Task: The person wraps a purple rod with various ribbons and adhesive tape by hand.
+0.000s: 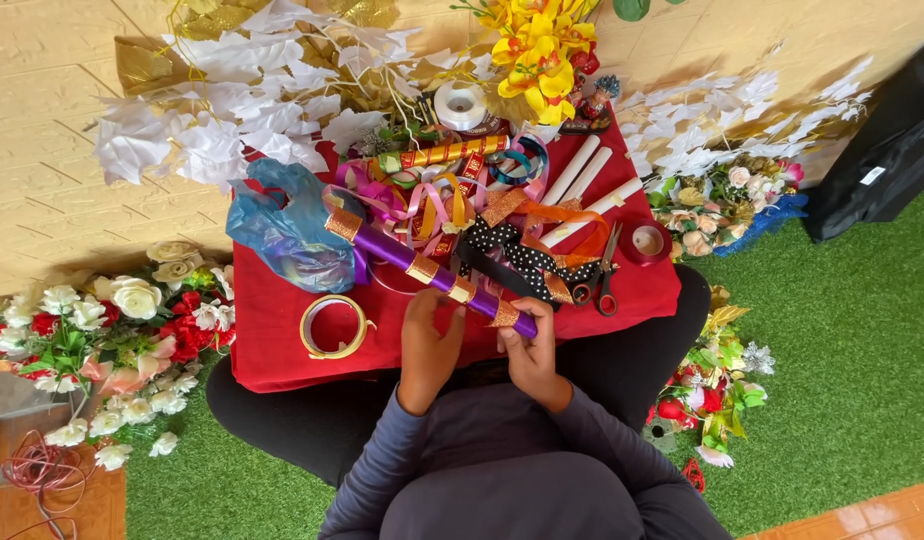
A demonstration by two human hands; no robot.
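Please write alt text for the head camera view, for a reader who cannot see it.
Both hands, left hand and right hand, hold a purple tube banded with gold ribbon over a red table crowded with ribbons, scissors and a tape roll.

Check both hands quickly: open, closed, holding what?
Left hand: closed on the purple roll with gold bands.
Right hand: closed on the same roll's near end.
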